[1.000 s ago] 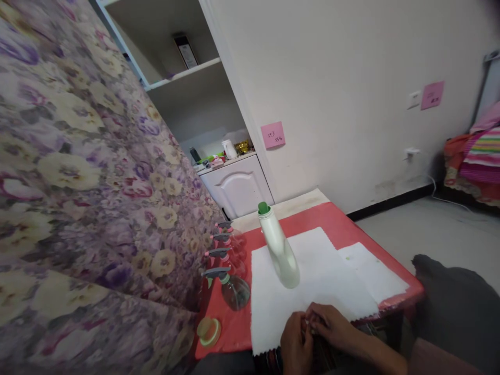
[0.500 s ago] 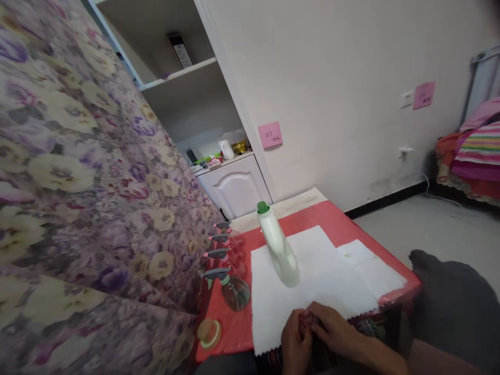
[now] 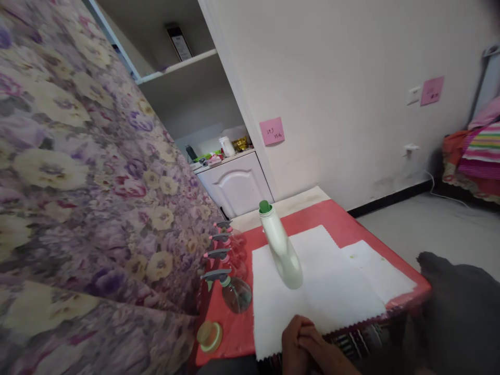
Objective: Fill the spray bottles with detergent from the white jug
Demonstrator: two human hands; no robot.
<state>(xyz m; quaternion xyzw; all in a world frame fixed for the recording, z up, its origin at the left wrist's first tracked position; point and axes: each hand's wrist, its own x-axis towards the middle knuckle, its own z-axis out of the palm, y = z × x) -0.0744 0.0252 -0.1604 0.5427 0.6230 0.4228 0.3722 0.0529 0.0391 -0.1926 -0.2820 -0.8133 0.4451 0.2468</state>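
Note:
My left hand (image 3: 294,346) and my right hand (image 3: 321,351) are pressed together at the near edge of the red table (image 3: 344,224), fingers curled. Whether they hold anything is hidden. They lie over the front edge of a white cloth (image 3: 312,291). A white bottle with a green cap (image 3: 281,247) stands on that cloth beyond my hands. Several spray bottles (image 3: 230,265) with grey and pink triggers line the table's left side. A round green and orange lid (image 3: 209,336) lies at the near left corner.
A flowered fabric (image 3: 78,182) hangs along the left. A white cabinet (image 3: 234,182) with small items on top and shelves above stands behind. Pink notes (image 3: 272,131) stick to the wall. Striped bedding (image 3: 478,151) lies far right. A dark cloth (image 3: 461,302) covers my right knee.
My hands have slid down toward the lower frame edge and closed tighter together. The view has tilted slightly; the bottles have not moved.

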